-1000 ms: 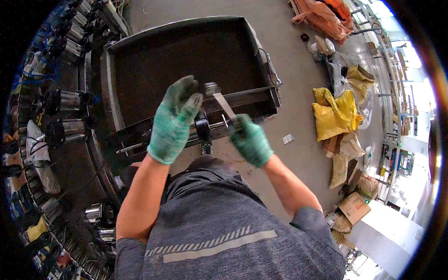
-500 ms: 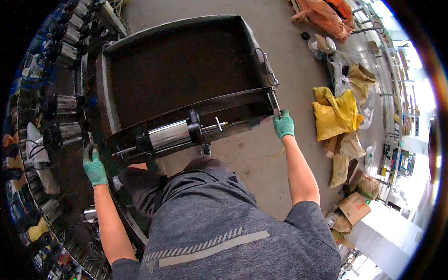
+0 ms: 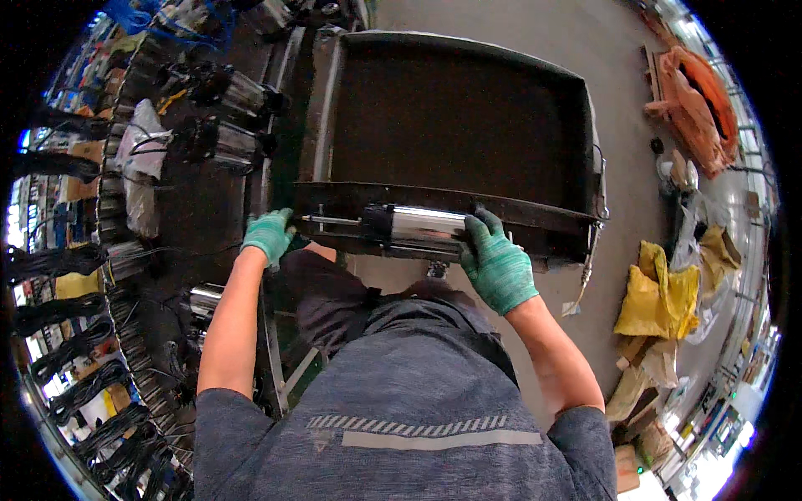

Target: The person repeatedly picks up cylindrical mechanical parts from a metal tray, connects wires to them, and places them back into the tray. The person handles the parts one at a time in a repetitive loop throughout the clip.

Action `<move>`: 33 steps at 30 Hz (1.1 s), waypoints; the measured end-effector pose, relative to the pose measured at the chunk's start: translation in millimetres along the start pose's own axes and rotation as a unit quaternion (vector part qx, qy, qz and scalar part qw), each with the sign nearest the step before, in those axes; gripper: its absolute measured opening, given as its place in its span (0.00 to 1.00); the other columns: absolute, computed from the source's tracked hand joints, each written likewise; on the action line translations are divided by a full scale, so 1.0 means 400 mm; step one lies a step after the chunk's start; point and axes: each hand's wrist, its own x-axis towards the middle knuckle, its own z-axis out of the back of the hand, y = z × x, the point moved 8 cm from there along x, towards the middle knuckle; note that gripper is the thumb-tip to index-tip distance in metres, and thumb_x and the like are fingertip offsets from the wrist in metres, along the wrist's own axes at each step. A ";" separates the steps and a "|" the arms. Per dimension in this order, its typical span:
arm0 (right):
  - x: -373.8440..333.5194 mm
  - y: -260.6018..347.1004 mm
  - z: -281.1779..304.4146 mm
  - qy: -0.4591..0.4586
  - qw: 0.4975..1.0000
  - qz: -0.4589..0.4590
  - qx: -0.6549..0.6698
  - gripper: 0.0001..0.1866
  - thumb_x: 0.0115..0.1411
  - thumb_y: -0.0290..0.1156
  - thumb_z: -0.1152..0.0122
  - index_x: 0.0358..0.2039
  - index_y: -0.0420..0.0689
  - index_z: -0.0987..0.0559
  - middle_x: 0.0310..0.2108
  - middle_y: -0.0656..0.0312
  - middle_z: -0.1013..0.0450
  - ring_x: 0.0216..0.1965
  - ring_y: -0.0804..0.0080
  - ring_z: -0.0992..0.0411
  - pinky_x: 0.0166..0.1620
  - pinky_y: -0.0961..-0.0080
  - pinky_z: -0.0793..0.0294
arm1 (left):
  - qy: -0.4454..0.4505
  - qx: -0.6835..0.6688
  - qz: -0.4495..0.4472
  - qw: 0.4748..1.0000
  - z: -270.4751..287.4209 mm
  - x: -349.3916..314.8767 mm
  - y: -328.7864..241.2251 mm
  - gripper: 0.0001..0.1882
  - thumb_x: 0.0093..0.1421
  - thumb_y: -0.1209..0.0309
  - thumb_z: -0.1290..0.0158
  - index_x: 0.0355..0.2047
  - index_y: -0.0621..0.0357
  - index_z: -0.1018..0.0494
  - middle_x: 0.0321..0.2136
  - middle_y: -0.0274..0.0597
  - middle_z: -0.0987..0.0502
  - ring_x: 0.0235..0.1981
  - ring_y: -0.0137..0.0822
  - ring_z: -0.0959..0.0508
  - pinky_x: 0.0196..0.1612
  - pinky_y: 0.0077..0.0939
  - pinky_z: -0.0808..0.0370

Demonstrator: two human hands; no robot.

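Note:
A motor-like cylinder (image 3: pixel 428 227) with a shiny silver barrel and black end caps lies along the near ledge of a large dark metal bin (image 3: pixel 459 117). From its left end juts a thin rod with a short crosspiece. My right hand (image 3: pixel 499 265), in a green knitted glove with dark fingers, is closed over the cylinder's right end and hides part of it. My left hand (image 3: pixel 269 237), gloved alike, is by the bin's near left corner, just left of the rod's tip. Its thumb and fingers look apart, with nothing visible between them.
More silver-and-black cylinders (image 3: pixel 230 144) stand along the left, beside a rack with bundles of black cable (image 3: pixel 79 388). A metal rail (image 3: pixel 276 342) runs past my left side. Yellow sacks (image 3: pixel 656 296), cartons and an orange bag (image 3: pixel 697 108) lie on the right-hand floor.
My right hand has left the bin's right-hand corner and come onto the cylinder. The cylinder's crosspiece end, which pointed right, now points left. The view has shifted, with the bin further right.

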 end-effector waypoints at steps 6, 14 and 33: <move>0.102 -0.027 -0.033 0.127 0.992 -0.003 -0.015 0.11 0.60 0.35 0.38 0.42 0.47 0.20 0.43 0.47 0.22 0.40 0.44 0.22 0.40 0.51 0.21 | -0.062 -0.244 -0.022 0.968 0.120 -0.087 0.013 0.17 0.68 0.65 0.45 0.55 0.53 0.22 0.50 0.53 0.19 0.47 0.55 0.19 0.52 0.44 0.22; 0.135 -0.210 0.232 0.037 0.981 -0.132 0.135 0.07 0.59 0.24 0.42 0.39 0.41 0.24 0.32 0.46 0.23 0.33 0.49 0.23 0.41 0.61 0.23 | -0.184 -0.128 -0.118 0.967 0.288 -0.185 0.032 0.14 0.64 0.61 0.41 0.47 0.53 0.19 0.37 0.49 0.19 0.39 0.53 0.19 0.44 0.44 0.23; 0.519 -0.375 -0.106 0.140 0.961 -0.141 -0.191 0.20 0.62 0.42 0.39 0.52 0.49 0.24 0.52 0.49 0.23 0.51 0.45 0.23 0.51 0.50 0.23 | -0.245 -0.107 -0.125 0.955 0.211 0.249 -0.247 0.20 0.68 0.52 0.51 0.31 0.52 0.18 0.32 0.45 0.19 0.33 0.51 0.19 0.37 0.48 0.21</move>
